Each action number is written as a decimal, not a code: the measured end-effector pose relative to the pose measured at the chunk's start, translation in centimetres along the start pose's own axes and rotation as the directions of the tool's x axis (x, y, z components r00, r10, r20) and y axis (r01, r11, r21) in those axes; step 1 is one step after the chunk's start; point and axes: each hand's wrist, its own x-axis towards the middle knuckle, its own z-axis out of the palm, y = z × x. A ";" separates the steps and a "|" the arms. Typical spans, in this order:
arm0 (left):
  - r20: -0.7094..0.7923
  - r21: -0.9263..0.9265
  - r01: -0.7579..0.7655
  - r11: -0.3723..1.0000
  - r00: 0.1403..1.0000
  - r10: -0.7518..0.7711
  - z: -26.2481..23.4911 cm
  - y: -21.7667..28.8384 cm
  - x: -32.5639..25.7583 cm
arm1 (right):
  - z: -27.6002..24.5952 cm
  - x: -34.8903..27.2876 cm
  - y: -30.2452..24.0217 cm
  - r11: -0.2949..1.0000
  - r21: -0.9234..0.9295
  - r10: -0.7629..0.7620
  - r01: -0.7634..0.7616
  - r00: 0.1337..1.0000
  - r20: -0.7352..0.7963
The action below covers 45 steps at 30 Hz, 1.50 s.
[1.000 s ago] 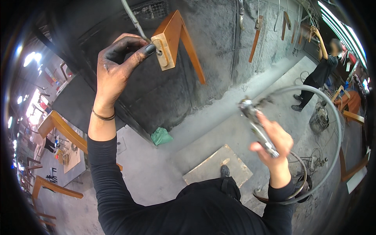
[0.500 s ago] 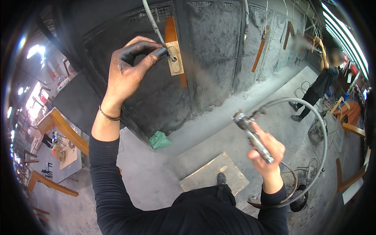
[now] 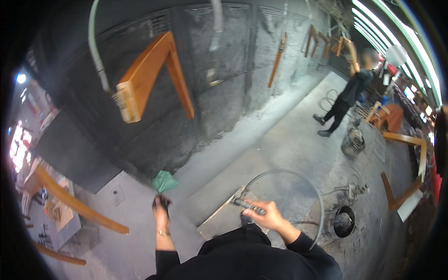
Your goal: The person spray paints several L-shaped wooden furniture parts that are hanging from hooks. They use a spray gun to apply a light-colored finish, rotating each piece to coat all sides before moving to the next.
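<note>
My right hand (image 3: pixel 268 215) is wrapped round a metal spray gun (image 3: pixel 243 204), held low in front of my body. A hose (image 3: pixel 322 205) loops out behind the gun. My left hand (image 3: pixel 161 208) hangs low at the left, its dark-stained fingers blurred and partly turned away; whether they hold anything does not show. Above it and apart from both hands, a brown-stained angled wooden frame piece (image 3: pixel 148 72) hangs at the upper left from a pale hanger (image 3: pixel 96 56). Its near end is bare, paler wood.
A green bag (image 3: pixel 164 181) lies by the dark wall. A board (image 3: pixel 210 227) is on the floor at my feet. An open bucket (image 3: pixel 343 223) stands at the right. A co-worker (image 3: pixel 347 91) stands farther along, near more hanging wooden pieces (image 3: pixel 278 60). Curved wooden pieces (image 3: pixel 77 203) are at the left.
My left hand has let go of the hanging wooden piece and dropped down low. The piece has turned, showing its angled side. My right hand has moved left and closer to my body with the spray gun.
</note>
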 end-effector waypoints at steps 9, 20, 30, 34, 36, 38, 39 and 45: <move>-0.105 0.129 0.266 0.955 0.962 -0.254 -9.8 -10.5 -3.1 | 6.6 -1.3 -2.6 0.947 0.263 0.059 -0.186 0.903 0.426; -0.119 0.041 0.176 0.984 0.978 -0.170 -10.8 -10.7 -4.8 | 7.7 -1.0 -2.9 0.964 0.202 0.013 -0.173 0.789 0.614; -0.146 0.068 0.070 0.995 0.988 -0.060 -7.0 -9.8 -7.8 | 5.4 -0.1 -1.1 0.943 0.284 -0.077 -0.172 0.719 0.690; -0.145 0.044 0.000 0.999 0.989 0.006 -4.5 -10.3 -8.0 | 4.0 1.3 -0.4 0.941 0.314 -0.151 -0.125 0.678 0.720; -0.157 0.111 0.005 0.994 0.988 0.013 -3.3 -10.5 -8.1 | 3.1 1.8 0.0 0.940 0.329 -0.182 -0.093 0.679 0.712; -0.194 0.111 0.019 0.994 0.981 0.003 -1.9 -10.6 -8.2 | 1.9 2.0 0.7 0.923 0.360 -0.179 -0.136 0.675 0.716; -0.204 0.104 0.012 0.995 0.979 0.010 -1.3 -10.6 -8.2 | 1.4 2.1 1.0 0.920 0.359 -0.168 -0.155 0.671 0.722; -0.125 0.340 0.177 0.924 0.982 -0.142 2.4 -8.8 -10.9 | -1.7 2.5 3.1 0.941 0.305 -0.136 -0.146 0.662 0.737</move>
